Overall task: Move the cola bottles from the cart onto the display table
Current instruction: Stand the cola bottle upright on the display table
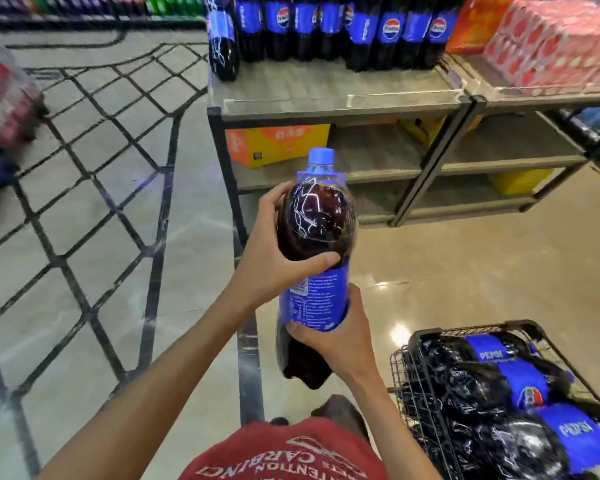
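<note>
A large cola bottle with a blue cap and blue label hangs upright in mid-air in front of me. My left hand grips its dark upper body, thumb across the front. My right hand grips it lower down, around the label's bottom edge. Several more cola bottles lie on their sides in the wire cart at the lower right. The grey display table stands ahead, with a row of upright cola bottles along its back.
Pink shrink-wrapped packs sit on the adjoining table to the right. Orange and yellow cartons lie on the lower shelves. A red stack stands at the left on the tiled floor. The table's front strip shows bare grey surface.
</note>
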Demonstrator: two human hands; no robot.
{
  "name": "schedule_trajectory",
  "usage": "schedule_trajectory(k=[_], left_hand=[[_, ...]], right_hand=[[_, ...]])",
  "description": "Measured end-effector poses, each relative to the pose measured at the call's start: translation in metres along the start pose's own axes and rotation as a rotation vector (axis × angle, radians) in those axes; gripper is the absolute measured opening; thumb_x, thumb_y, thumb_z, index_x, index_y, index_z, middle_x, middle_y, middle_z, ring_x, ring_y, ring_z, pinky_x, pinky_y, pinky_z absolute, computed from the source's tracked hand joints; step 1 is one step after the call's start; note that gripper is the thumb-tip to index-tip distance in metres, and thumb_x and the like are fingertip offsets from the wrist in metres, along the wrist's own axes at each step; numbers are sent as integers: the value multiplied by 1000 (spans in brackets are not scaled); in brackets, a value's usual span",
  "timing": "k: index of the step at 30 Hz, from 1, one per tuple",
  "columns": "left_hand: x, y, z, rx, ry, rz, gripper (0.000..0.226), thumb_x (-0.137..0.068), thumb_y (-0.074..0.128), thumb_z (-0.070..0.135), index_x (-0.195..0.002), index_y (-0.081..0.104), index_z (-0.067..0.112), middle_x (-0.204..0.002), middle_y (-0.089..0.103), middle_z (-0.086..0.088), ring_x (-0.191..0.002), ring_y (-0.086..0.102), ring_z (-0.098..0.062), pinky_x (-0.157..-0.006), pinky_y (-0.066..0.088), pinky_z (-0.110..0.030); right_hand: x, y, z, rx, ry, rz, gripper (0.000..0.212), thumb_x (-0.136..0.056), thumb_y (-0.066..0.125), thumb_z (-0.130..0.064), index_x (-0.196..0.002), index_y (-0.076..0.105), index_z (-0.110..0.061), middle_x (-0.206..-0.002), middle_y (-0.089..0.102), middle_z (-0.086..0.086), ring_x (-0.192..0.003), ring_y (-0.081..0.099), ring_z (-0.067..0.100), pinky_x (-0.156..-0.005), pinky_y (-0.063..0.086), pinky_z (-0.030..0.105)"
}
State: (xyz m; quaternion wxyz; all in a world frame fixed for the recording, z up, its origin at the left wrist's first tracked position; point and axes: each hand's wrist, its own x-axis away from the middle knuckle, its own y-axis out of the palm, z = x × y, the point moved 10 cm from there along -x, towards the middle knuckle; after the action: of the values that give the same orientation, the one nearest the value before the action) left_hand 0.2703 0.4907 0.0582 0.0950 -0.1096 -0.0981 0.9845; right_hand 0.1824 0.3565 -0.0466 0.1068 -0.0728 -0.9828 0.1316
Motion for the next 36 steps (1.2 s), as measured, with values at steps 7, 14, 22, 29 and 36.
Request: schedule_trajectory(k=[7,14,22,29,36], left_hand=[[-74,-16,-16,-34,-10,86,105,-62,91,36,-147,30,23,-139,46,23,-126,53,2,-100,48,-19],[-171,-14,-36,-23,-35,208,106,-59,90,42,-145,30,24,-140,49,14,-125,54,0,-100,47,-19],[-279,-10,-53,-32,-25,308,104,-57,92,34,-142,33,23,-138,49,5,-125,53,-1,-101,45,-17],[-360,-18,-69,-31,-34,342,101,-58,93,22,-139,34,29,-135,49,2,-123,55,-4,-99,45,-15],[-456,-31,-97,-12,-33,326,104,-57,94,26,-142,33,28,-132,54,7,-120,58,-2,-101,47,-20]], right_hand=[[-94,10,-16,35,-42,-67,88,-58,99,-35,-126,43,-34,-117,59,-22,-101,60,-12,-74,52,9],[-204,-3,-37,55,-54,-138,90,-57,99,-34,-126,41,-37,-115,58,-24,-101,58,-14,-72,51,7],[-324,-21,-59,57,-96,-182,85,-57,99,-28,-119,44,-43,-109,63,-28,-102,63,-7,-79,56,14],[-409,-17,-83,57,-116,-225,89,-55,100,-31,-123,43,-41,-107,61,-36,-99,65,-7,-75,55,15],[-509,-12,-100,85,-103,-207,93,-55,99,-35,-129,43,-37,-112,64,-22,-99,63,-8,-77,56,18]])
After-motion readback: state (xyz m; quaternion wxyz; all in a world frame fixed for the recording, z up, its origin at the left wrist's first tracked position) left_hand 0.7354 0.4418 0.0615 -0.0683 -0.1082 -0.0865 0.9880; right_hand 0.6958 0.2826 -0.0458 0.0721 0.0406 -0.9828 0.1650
